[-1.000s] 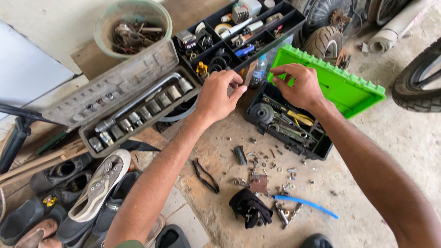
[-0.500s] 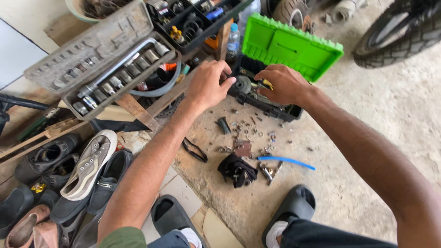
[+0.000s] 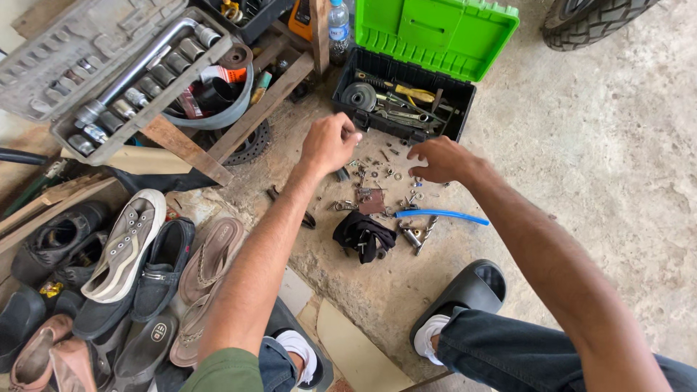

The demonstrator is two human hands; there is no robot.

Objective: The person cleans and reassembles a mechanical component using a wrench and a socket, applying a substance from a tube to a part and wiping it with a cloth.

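Left hand (image 3: 330, 141) closed, seemingly pinching something small; right hand (image 3: 435, 160) curled loosely, empty, over scattered screws and washers (image 3: 385, 178) (light, hard, slippery: pinch with fingertips) on the floor (image 3: 581, 145).

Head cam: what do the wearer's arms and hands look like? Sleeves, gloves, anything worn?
Both hands are bare: no gloves, rings or watch visible on the left hand or the right hand. Both forearms are uncovered, with no cables or markings showing. A green short sleeve shows at the left upper arm; the right arm leaves the frame before any sleeve appears.
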